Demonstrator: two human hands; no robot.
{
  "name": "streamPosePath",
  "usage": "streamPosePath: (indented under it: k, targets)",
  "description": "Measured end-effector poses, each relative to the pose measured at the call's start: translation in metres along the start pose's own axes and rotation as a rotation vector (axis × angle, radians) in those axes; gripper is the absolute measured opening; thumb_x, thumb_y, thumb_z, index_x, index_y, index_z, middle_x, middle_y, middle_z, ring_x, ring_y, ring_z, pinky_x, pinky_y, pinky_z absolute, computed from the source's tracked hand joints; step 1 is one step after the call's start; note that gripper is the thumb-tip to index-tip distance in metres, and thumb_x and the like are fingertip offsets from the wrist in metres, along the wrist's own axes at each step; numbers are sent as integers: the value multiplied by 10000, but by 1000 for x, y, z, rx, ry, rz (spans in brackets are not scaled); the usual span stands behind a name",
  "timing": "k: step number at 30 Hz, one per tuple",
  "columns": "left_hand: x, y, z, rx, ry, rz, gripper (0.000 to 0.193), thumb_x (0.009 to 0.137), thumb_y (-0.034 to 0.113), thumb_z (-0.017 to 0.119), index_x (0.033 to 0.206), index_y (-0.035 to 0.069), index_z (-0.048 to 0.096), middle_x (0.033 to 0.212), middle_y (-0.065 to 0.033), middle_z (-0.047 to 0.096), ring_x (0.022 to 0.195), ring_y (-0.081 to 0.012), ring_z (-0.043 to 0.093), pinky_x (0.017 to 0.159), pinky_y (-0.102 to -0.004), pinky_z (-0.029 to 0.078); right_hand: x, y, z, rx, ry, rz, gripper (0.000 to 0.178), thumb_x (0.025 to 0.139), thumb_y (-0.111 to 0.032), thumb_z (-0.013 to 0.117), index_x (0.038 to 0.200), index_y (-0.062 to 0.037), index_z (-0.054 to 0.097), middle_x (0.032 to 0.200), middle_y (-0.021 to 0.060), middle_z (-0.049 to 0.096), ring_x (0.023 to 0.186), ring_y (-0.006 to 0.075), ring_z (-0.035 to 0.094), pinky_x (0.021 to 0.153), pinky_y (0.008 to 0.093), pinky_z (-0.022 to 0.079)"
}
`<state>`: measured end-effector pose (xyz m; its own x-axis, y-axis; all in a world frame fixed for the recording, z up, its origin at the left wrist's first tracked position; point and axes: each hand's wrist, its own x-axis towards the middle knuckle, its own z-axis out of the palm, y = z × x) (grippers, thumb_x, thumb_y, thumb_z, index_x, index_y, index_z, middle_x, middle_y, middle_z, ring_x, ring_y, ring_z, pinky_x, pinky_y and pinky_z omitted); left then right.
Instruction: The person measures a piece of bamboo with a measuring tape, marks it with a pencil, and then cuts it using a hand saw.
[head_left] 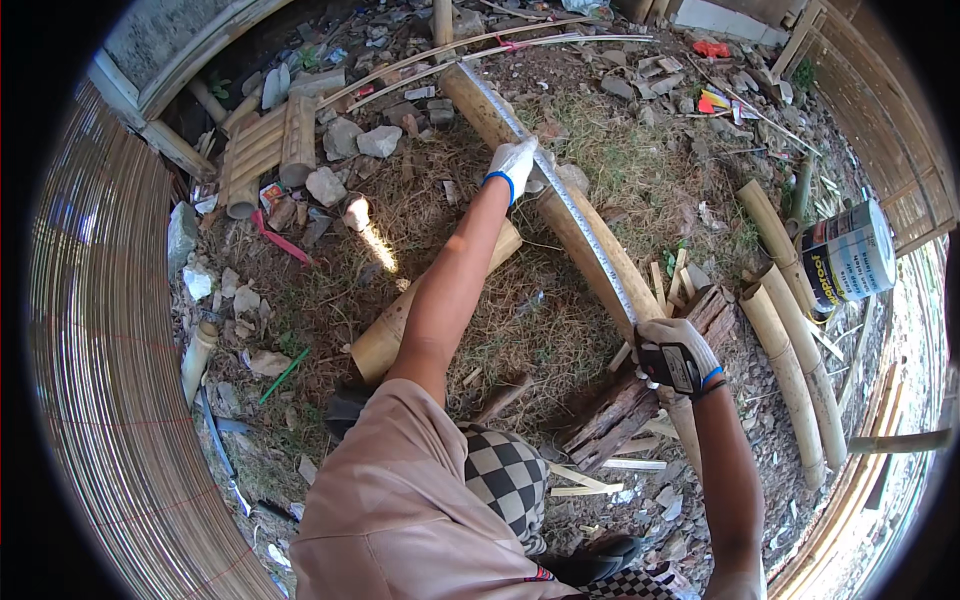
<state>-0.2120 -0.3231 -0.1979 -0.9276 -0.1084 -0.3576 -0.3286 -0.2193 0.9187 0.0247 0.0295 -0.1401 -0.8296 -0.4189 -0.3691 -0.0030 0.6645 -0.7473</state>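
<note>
- Clock taken from view centre, 12 at top edge.
- At 12 o'clock, with gloved left hand (pixel 515 165): fingers curled, not spread, over tape blade (pixel 571 205) and against bamboo pole (pixel 612 255). Cannot tell firm pinch from plain pressing.
- Between 3 and 4 o'clock, with gloved right hand (pixel 690 345): closed around dark tape measure case (pixel 680 368), beside the pole.
- Directly under blade, bamboo pole: long axis from about 12 o'clock down toward 5, blade laid along it, nearly parallel.
- From left hand, upper pole end at 11 o'clock, near, with blade reaching up to it; left the nearer of the two hands to that end.
- From left hand, right hand between 4 and 5 o'clock, well apart, along the same axis.
- Just below right hand, toward 5 o'clock: weathered timber (pixel 590 440), slanting across under the pole.
- Farther out, at 8 o'clock: short bamboo length (pixel 378 340), partly hidden behind left forearm (pixel 450 290).
- Near 3 o'clock: bucket (pixel 850 250), tipped; just below, curved bamboo poles (pixel 770 330).
- At 11 o'clock: pale rocks (pixel 378 142).
- At 9 o'clock, outermost: slatted screen (pixel 110 330).
</note>
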Motion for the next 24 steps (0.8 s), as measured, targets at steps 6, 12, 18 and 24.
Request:
streamPosePath:
  k: [6, 12, 18, 24]
  targets:
    - [8, 1, -9, -42, 66, 25, 362, 1083, 423, 570, 1063, 113, 755, 945, -56, 786, 777, -209, 745, 546, -408, 556, 10, 5, 1, -318, 30, -256, 148, 765, -120, 772, 867, -79, 672, 872, 61, 672, 849, 256, 726, 766, 344, 619]
    - [4, 5, -8, -69, 40, -21, 351, 1095, 422, 551, 1136, 121, 726, 959, -49, 788, 798, -200, 747, 547, -391, 559, 17, 10, 4, -435, 36, -277, 176, 754, -114, 768, 889, -77, 662, 887, 60, 674, 862, 262, 728, 775, 348, 612]
    - [1, 1, -13, -52, 14, -39, 352, 1091, 426, 559, 1099, 128, 745, 955, -42, 789, 804, -190, 748, 550, -380, 570, 12, 16, 4, -436, 69, -320, 181, 751, -108, 767, 905, -88, 673, 889, 65, 673, 849, 274, 732, 763, 362, 617]
    - [-2, -2, -12, 6, -5, 8, 334, 1066, 432, 605, 1104, 132, 748, 982, -34, 798, 817, -176, 748, 603, -387, 590, -6, 13, 4, -302, 105, -248, 180, 765, -75, 757, 924, -77, 671, 862, 80, 676, 817, 282, 730, 729, 355, 606]
